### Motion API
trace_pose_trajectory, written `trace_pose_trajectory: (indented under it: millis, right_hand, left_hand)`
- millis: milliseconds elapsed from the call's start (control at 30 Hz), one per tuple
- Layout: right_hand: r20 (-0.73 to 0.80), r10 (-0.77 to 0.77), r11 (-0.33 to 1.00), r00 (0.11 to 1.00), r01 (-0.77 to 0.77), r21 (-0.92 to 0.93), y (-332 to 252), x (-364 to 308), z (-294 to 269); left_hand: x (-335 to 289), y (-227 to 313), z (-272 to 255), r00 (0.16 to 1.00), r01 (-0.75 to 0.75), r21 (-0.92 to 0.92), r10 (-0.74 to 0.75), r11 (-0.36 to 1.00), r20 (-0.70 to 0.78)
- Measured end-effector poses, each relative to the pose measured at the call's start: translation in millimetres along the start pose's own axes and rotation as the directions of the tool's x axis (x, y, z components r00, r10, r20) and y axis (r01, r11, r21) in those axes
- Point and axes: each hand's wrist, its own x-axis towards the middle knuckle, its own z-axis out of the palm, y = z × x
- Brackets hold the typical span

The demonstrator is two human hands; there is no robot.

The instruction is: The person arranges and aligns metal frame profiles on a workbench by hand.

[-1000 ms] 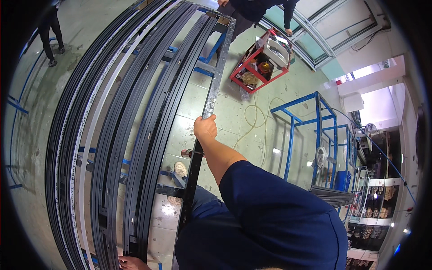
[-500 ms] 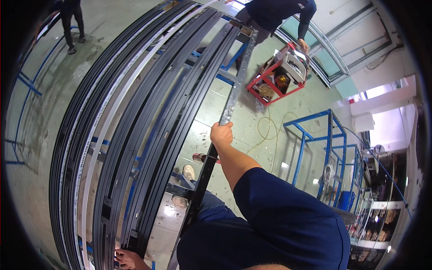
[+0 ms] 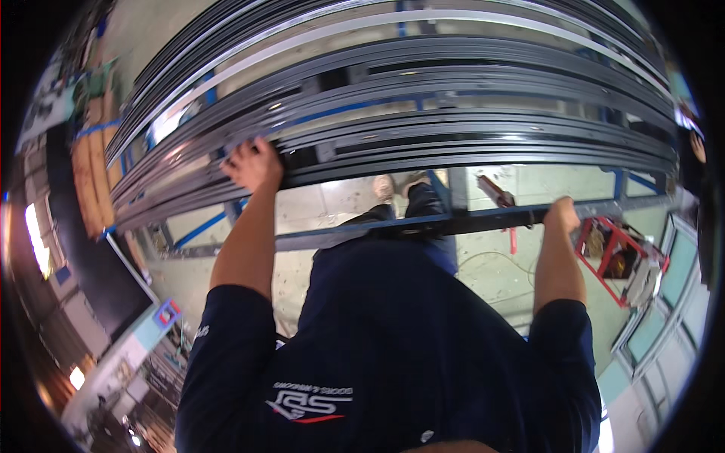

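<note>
A long dark metal profile (image 3: pixel 468 224) is held level across the body, clenched at its right part by the right hand (image 3: pixel 561 214). The left hand (image 3: pixel 253 164) is closed on the stacked dark profiles (image 3: pixel 453 128) of the blue rack (image 3: pixel 453 185) beyond. A red cart (image 3: pixel 619 260) is seen on the floor, right.

Few such items visible.

Shirt print (image 3: pixel 310 400): lower centre of frame, on dark blue shirt; white lettering with red stroke under it, seen upside down.

Small white mark (image 3: pixel 202 331): on left sleeve, lower left of centre; too small to tell shape.

Blue and red square label (image 3: pixel 168 312): lower left of frame, on pale blue-white panel end.

Stacked brown boards or cartons (image 3: pixel 91 177): far left edge, with blue strap across; blurred, cannot tell if packages.

No screens seen.
</note>
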Motion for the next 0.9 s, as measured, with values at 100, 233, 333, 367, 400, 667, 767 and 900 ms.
trace_pose_trajectory:
  millis: [100, 233, 333, 367, 400, 667, 767, 900]
  right_hand:
    - [0.397, 0.625, -0.122, 0.672, -0.419, 0.9, -31, -16, -35]
    - [0.443, 0.619, -0.23, 0.648, -0.39, 0.891, -29, -28, -33]
    - [0.464, 0.635, -0.288, 0.617, -0.368, 0.884, -32, -38, -35]
    - [0.464, 0.623, -0.292, 0.63, -0.363, 0.885, -36, -41, -36]
    - [0.457, 0.603, -0.291, 0.654, -0.354, 0.889, -42, -42, -46]
    - [0.449, 0.596, -0.284, 0.666, -0.347, 0.894, -38, -26, -24]
    - [0.46, 0.612, -0.274, 0.644, -0.373, 0.887, -32, -28, -32]
    - [0.413, 0.619, -0.205, 0.668, -0.371, 0.906, -24, -20, -23]
  left_hand:
    - [-15, 16, -26, 0.989, 0.129, -0.091, -0.122, 0.987, 0.08]
    - [-10, 18, -30, 0.975, 0.147, -0.087, -0.13, 0.985, 0.178]
    - [-10, 7, -27, 0.98, 0.107, -0.184, -0.072, 0.977, 0.187]
    - [-8, 0, -26, 0.981, 0.074, -0.22, -0.032, 0.973, 0.19]
    - [3, -33, -9, 0.987, -0.039, -0.27, 0.079, 0.962, 0.138]
    - [-26, -14, -33, 0.95, -0.257, -0.346, 0.302, 0.902, 0.081]
    - [-8, -18, -42, 0.905, -0.269, -0.442, 0.381, 0.856, 0.188]
    - [26, -24, -55, 0.825, -0.237, -0.446, 0.421, 0.863, 0.377]
